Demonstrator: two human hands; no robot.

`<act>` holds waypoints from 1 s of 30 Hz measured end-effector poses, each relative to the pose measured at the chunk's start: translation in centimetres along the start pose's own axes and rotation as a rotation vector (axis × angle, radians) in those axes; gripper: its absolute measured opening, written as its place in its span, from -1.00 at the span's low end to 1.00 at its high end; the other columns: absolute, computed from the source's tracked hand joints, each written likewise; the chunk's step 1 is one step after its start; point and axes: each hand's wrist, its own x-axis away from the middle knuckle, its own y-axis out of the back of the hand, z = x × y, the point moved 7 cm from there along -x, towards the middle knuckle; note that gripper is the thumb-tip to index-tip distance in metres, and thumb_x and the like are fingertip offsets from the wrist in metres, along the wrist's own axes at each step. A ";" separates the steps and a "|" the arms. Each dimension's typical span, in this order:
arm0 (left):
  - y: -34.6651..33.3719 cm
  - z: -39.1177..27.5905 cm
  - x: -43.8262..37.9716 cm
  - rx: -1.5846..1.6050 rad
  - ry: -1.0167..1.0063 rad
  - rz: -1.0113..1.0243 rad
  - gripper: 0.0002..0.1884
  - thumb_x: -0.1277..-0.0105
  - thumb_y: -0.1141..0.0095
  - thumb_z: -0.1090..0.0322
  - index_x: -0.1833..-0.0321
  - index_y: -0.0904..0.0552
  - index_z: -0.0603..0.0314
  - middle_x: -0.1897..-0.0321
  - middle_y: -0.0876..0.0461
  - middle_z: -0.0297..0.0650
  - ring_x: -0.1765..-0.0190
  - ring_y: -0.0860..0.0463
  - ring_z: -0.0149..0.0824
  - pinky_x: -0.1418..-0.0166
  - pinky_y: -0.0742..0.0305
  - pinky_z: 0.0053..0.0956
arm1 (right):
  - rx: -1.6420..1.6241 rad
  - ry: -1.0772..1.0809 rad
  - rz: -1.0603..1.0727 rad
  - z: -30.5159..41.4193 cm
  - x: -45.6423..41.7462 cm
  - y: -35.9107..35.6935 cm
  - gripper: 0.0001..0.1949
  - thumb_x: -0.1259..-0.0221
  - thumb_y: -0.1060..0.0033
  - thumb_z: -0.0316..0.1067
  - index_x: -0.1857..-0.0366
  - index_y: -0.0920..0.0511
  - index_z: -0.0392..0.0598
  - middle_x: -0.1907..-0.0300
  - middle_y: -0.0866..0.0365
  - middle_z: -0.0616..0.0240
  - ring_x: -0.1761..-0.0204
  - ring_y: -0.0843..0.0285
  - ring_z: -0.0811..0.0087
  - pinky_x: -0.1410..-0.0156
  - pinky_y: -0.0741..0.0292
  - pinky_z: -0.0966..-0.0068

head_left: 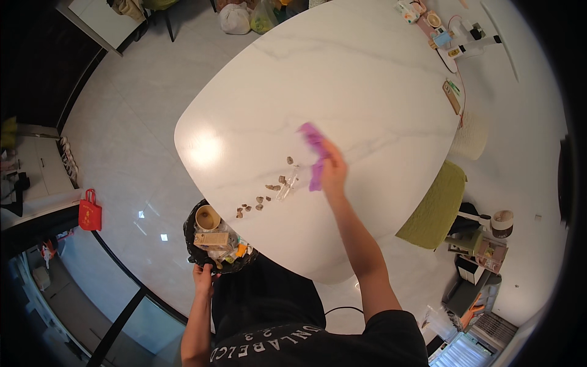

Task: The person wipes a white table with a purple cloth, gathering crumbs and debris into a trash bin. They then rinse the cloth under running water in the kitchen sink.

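Note:
A purple cloth (316, 137), blurred, is in my right hand (334, 172) over the middle of the white marbled table (376, 105). Left of that hand lie a clear plastic wrapper (288, 184) and several small brown lumps (259, 200), strung out towards the near left table edge. My left hand (203, 277) grips the rim of a trash bin (188, 234) lined with a black bag, held just below that edge. Inside the bin are a round tan cup or tub (207, 217), a small carton (212, 240) and mixed litter.
A green chair (433, 206) stands at the table's right side. A phone (451, 97), small boxes and cables lie along the right edge. Filled plastic bags (235, 19) rest on the floor beyond the table. A red bag (90, 215) stands at the left.

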 end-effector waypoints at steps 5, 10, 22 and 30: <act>0.9 0.7 0.2 0.004 0.020 -0.042 -0.77 -0.24 -0.02 0.47 0.03 -0.50 0.14 0.21 -0.61 -0.29 0.22 -0.65 -0.36 0.47 -0.63 -0.49 | -0.141 -0.180 -0.546 -2.9 -6.8 14.4 -0.51 -0.20 0.28 -0.67 -0.24 -0.45 -0.20 -0.24 -0.48 0.18 -0.14 -0.52 0.38 -0.11 -0.60 0.46; 0.7 0.0 0.1 -0.039 0.006 -0.024 -0.77 -0.24 -0.04 0.45 0.04 -0.51 0.13 0.23 -0.61 -0.30 0.24 -0.65 -0.38 0.45 -0.63 -0.50 | 0.456 0.115 -0.728 -10.7 -13.8 24.3 -0.59 -0.21 0.21 -0.62 -0.12 -0.52 -0.22 -0.16 -0.55 0.12 -0.04 -0.60 0.29 -0.12 -0.54 0.44; 0.1 0.0 1.3 -0.021 0.016 -0.062 -0.75 -0.25 -0.08 0.37 0.01 -0.49 0.10 0.21 -0.61 -0.33 0.20 -0.62 -0.41 0.36 -0.63 -0.45 | 0.480 0.312 0.328 -4.2 -13.4 2.3 -0.54 -0.03 0.15 -0.69 0.00 -0.64 -0.10 -0.12 -0.62 0.14 -0.32 -0.45 0.20 -0.43 -0.33 0.38; -1.1 0.1 -1.1 0.067 0.008 -0.028 -0.86 -0.28 -0.08 0.45 0.12 -0.50 0.19 0.32 -0.59 -0.29 0.36 -0.62 -0.40 0.46 -0.68 -0.50 | 0.520 0.413 0.550 1.9 1.5 -7.7 -0.53 0.05 0.09 -0.71 0.02 -0.65 -0.12 -0.12 -0.62 0.18 -0.31 -0.43 0.16 -0.49 -0.26 0.21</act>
